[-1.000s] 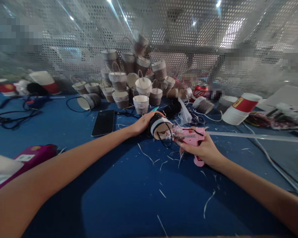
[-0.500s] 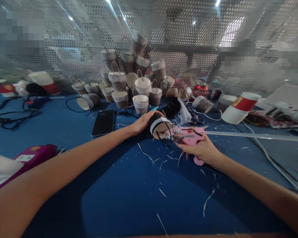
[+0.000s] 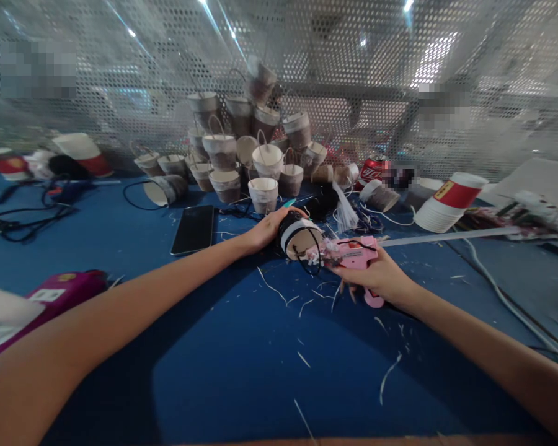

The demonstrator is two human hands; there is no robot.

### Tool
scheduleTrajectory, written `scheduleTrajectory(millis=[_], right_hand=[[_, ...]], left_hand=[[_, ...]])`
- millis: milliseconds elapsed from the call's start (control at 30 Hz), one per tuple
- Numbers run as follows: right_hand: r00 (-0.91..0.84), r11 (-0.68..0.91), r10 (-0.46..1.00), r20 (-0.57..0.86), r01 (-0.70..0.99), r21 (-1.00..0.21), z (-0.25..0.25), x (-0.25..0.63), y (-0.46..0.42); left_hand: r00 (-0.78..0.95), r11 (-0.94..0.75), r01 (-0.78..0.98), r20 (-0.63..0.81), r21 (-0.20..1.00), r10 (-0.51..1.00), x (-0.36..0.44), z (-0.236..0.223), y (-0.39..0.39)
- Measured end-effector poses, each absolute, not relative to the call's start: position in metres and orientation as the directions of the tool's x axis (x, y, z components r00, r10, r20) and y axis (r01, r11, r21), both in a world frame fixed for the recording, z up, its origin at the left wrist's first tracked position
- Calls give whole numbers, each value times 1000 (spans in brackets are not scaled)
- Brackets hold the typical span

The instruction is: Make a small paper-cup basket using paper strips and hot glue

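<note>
My left hand (image 3: 270, 228) is closed around the side of a small paper cup (image 3: 288, 238) with a black and white band and a thin black loop handle. The cup lies tilted, its open mouth facing right. In my right hand (image 3: 384, 275) is a pink hot glue gun (image 3: 358, 253), a long clear glue stick (image 3: 446, 236) sticking out of its back. The gun's nozzle end, wrapped in messy glue strands, is at the cup's mouth; the tip itself is hard to make out.
Many small cups with handles (image 3: 265, 162) are stacked at the back against a perforated metal screen (image 3: 158, 74). A phone (image 3: 193, 230) lies left of the cup. A purple pack (image 3: 58, 297), a cola can (image 3: 372, 171), white-red cups (image 3: 451, 201), cables and glue strings lie around.
The glue gun has shifted slightly left into the cup's mouth and tipped, its glue stick's far end rising. My left hand and the cup have stayed nearly still.
</note>
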State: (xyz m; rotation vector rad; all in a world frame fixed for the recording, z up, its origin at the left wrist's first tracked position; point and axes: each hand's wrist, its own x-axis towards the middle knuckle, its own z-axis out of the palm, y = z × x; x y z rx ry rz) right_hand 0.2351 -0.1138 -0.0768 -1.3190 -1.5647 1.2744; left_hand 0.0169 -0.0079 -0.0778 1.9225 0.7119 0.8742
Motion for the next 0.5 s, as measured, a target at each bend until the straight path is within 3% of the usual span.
scheduleTrajectory(millis=[200, 367, 500], right_hand=[[-182, 18, 983, 2, 89, -996, -69, 232, -117], [-163, -80, 980, -111, 188, -979, -65, 229, -118], [-115, -67, 988, -102, 277, -959, -64, 228, -119]], left_hand=[[584, -437, 131, 287, 890, 759, 17, -79, -6], [581, -418, 125, 275, 900, 766, 17, -79, -7], [576, -408, 99, 282, 908, 767, 17, -80, -6]])
